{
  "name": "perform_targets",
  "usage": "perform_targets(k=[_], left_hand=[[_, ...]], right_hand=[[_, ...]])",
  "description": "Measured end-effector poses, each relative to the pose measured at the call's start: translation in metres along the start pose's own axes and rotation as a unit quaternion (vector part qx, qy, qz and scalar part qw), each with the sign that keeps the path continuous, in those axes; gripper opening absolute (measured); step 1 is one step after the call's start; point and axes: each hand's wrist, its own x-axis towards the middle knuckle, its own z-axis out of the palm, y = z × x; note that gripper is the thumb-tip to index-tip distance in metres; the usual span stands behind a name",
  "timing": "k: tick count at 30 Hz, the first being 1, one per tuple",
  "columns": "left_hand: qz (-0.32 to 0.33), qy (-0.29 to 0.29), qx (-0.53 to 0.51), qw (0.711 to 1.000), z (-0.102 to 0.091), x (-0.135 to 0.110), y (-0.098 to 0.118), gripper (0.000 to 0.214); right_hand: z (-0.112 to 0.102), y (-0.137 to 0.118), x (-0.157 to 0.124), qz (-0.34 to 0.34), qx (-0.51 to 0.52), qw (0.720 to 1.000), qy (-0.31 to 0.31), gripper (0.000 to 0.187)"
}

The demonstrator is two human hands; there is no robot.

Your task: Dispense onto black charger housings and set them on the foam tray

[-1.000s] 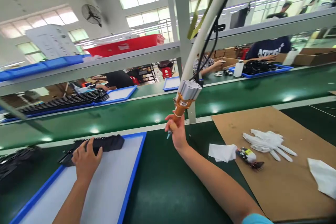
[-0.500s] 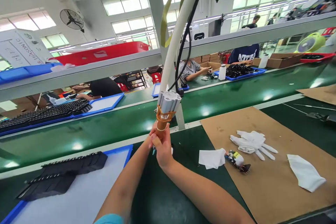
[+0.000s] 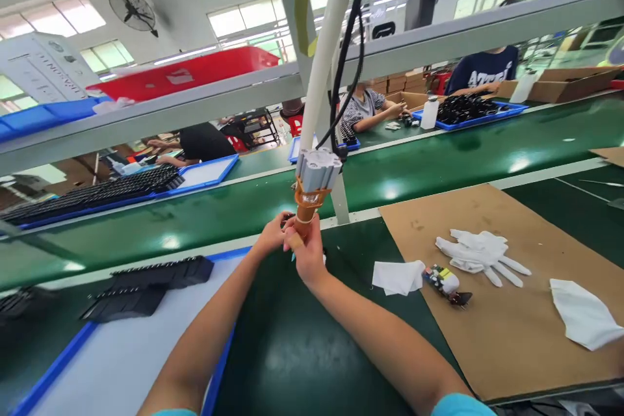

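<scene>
The right hand (image 3: 311,259) has its fingers wrapped around the hanging tool (image 3: 314,179). I cannot tell whether the left hand (image 3: 270,238), beside it, grips anything. Black parts (image 3: 182,272) lie on the left tray (image 3: 112,367).

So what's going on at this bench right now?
A person's right hand grips the orange-brown handle of a grey metal tool below a thick white tube. Their left hand is right beside the handle; what it holds is unclear. Long black parts lie across the far end of a white, blue-rimmed tray.
</scene>
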Motion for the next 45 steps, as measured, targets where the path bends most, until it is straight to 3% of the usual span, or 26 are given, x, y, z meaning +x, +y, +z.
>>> perform_targets(k=[5,7,9,12,16,18,23,28,30,34,37,40,42,45], left_hand=[[-0.055,-0.149,-0.072,0.985,-0.015,-0.108,-0.004,0.055],[-0.069,-0.184,-0.123,0.973,-0.011,-0.133,-0.003,0.058],[-0.076,-0.176,-0.179,0.965,-0.004,-0.144,-0.003,0.065],[-0.091,-0.118,-0.226,0.963,0.011,-0.143,-0.006,0.072],[-0.113,-0.023,-0.215,0.970,0.032,-0.134,-0.011,0.048],[-0.116,-0.004,-0.222,0.968,0.038,-0.131,-0.013,0.047],[-0.108,-0.010,-0.223,0.969,0.035,-0.133,-0.009,0.053],[-0.067,-0.010,-0.080,0.994,0.019,-0.146,0.002,0.070],[-0.060,-0.007,-0.054,0.997,0.014,-0.151,0.004,0.064],[-0.076,-0.010,-0.116,0.990,0.009,-0.151,-0.002,0.043],[-0.098,-0.016,-0.218,0.971,0.013,-0.145,-0.012,0.041],[-0.118,0.016,-0.273,0.955,0.018,-0.142,-0.018,0.041],[-0.117,0.034,-0.247,0.961,0.017,-0.144,-0.017,0.037],[-0.072,0.010,-0.119,0.990,0.014,-0.150,-0.009,0.037]], right_hand=[[-0.001,-0.008,0.002,0.004,0.008,1.000,-0.004,0.026],[-0.002,-0.010,0.004,-0.005,0.003,1.000,-0.007,0.026],[-0.003,-0.010,0.005,-0.010,-0.003,1.000,-0.007,0.025],[-0.005,-0.009,0.007,-0.010,-0.006,1.000,0.000,0.025],[-0.006,-0.009,0.007,-0.014,-0.011,1.000,-0.001,0.024],[-0.005,-0.009,0.007,-0.015,-0.014,1.000,-0.004,0.023],[-0.005,-0.011,0.005,-0.006,-0.014,1.000,-0.006,0.025],[-0.005,-0.011,0.004,-0.004,-0.013,1.000,-0.008,0.027],[-0.006,-0.011,0.003,-0.002,-0.015,1.000,-0.009,0.028],[-0.006,-0.012,0.003,0.003,-0.021,1.000,-0.006,0.029],[-0.005,-0.014,0.003,0.002,-0.027,1.000,-0.004,0.027],[-0.004,-0.015,0.002,0.002,-0.030,1.000,-0.001,0.026],[-0.003,-0.016,0.001,0.003,-0.031,1.000,0.001,0.026],[-0.001,-0.017,0.000,0.005,-0.027,1.000,0.001,0.027]])
